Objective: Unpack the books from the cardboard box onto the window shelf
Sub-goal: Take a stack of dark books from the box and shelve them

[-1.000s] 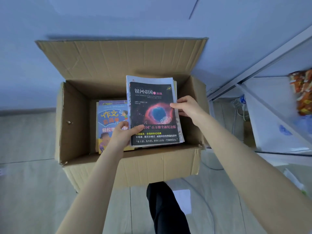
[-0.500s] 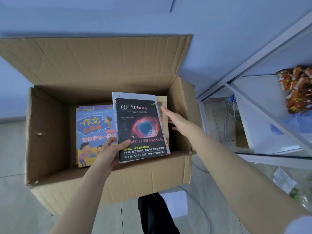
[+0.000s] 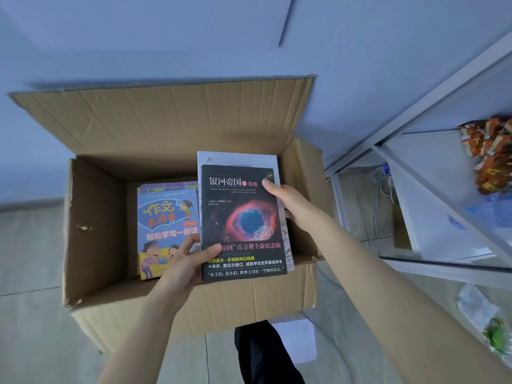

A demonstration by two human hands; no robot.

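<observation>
An open cardboard box (image 3: 94,234) stands on the floor with its back flap up. Over its right half I hold a small stack of books: a black book with a nebula cover (image 3: 243,217) on top and a white book (image 3: 238,157) under it. My left hand (image 3: 185,261) grips the stack's lower left corner, thumb on the cover. My right hand (image 3: 288,200) holds its right edge. Inside the box on the left lies a blue children's book (image 3: 166,217) on top of others.
A white metal shelf frame (image 3: 421,206) stands to the right of the box, with orange snack packets (image 3: 490,153) on it and a cable behind. A dark trouser leg (image 3: 263,353) and a white paper lie on the tiled floor in front of the box.
My right hand has closed back onto the stack's right edge. The stack has risen slightly and sits higher over the box's front wall.
</observation>
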